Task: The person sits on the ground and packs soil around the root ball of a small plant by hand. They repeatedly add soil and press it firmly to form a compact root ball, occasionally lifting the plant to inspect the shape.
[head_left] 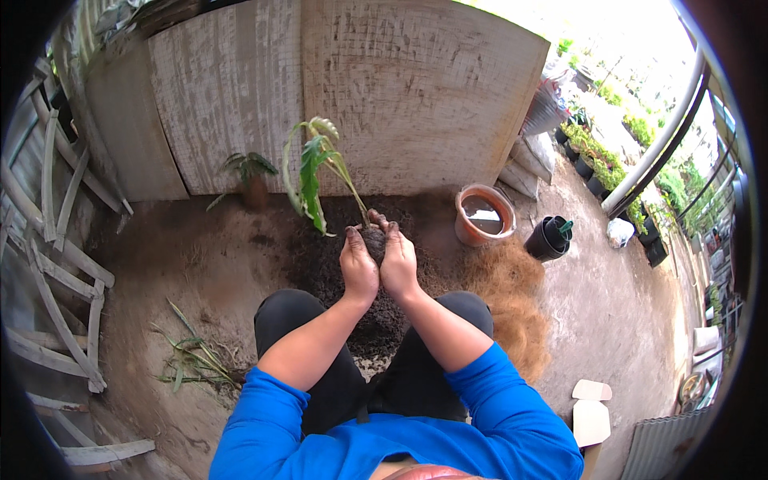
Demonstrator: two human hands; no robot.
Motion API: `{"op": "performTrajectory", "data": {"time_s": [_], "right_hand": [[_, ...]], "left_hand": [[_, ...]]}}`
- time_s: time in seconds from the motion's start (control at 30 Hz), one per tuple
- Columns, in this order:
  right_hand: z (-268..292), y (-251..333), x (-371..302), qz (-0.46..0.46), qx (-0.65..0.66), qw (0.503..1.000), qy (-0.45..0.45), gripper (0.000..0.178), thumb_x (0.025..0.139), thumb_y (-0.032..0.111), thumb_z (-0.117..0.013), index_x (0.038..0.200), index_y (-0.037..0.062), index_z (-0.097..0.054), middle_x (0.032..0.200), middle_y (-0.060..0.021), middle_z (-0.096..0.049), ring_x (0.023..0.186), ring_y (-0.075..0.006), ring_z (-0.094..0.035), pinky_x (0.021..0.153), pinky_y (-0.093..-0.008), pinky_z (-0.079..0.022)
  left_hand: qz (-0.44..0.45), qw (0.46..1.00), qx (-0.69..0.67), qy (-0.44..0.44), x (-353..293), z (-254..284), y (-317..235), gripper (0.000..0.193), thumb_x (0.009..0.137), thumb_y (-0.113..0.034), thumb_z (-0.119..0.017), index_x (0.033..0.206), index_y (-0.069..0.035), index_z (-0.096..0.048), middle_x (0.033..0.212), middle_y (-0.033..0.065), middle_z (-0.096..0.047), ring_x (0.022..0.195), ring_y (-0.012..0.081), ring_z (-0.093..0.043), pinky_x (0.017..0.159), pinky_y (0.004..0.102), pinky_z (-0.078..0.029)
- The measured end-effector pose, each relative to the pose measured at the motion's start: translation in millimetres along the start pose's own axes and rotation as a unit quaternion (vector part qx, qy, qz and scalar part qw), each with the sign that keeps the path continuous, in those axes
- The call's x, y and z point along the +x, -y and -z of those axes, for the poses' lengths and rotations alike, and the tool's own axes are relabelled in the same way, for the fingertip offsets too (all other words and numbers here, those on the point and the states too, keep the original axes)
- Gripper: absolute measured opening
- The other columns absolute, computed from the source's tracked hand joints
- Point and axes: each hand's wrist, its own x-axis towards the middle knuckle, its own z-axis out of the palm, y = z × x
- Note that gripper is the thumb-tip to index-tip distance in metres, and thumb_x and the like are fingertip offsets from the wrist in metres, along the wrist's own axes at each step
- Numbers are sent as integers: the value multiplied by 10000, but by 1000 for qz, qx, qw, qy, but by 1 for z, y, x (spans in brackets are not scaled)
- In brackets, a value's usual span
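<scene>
Between my two hands is the dark, soil-covered root ball (374,242) of a leafy plant (314,172). Its long green leaves lean up and to the left, and one leaf tip is curled. My left hand (358,268) cups the root ball from the left, my right hand (397,260) from the right, with soil on the fingers of both. Beneath them a heap of dark soil (380,320) spreads over the ground between my knees.
A terracotta pot of water (485,214) stands to the right, beside black pots (549,238) and brown fibre (512,296). A small potted plant (253,188) is by the board wall (384,96). Uprooted stems (196,356) lie left, near wooden slats (68,264).
</scene>
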Motion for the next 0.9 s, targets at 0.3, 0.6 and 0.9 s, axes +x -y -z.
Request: {"op": "performTrajectory", "data": {"time_s": [0.3, 0.6, 0.9], "right_hand": [[15, 17, -7, 21, -15, 1000, -16, 468, 956, 326, -289, 1221, -33, -427, 1118, -137, -541, 1039, -161, -491, 921, -277, -358], [23, 32, -28, 4, -6, 999, -36, 511, 956, 367, -242, 1151, -27, -502, 1017, -106, -572, 939, -148, -520, 870, -279, -385], [33, 40, -39, 17, 37, 999, -32, 488, 959, 334, -259, 1151, -47, -496, 1077, -124, -560, 1000, -151, -498, 911, -284, -358]], "left_hand": [[16, 999, 19, -32, 0, -5, 3, 491, 939, -426, -280, 920, -15, -549, 855, 45, -571, 786, 137, -534, 766, 269, -408], [-68, 992, 96, 33, -31, -25, -8, 438, 951, -348, -282, 954, 2, -545, 857, 98, -605, 807, 169, -565, 732, 297, -428], [-89, 985, 137, 60, -45, -35, -18, 493, 945, -390, -268, 998, 14, -546, 911, 124, -605, 856, 199, -564, 771, 312, -416]]}}
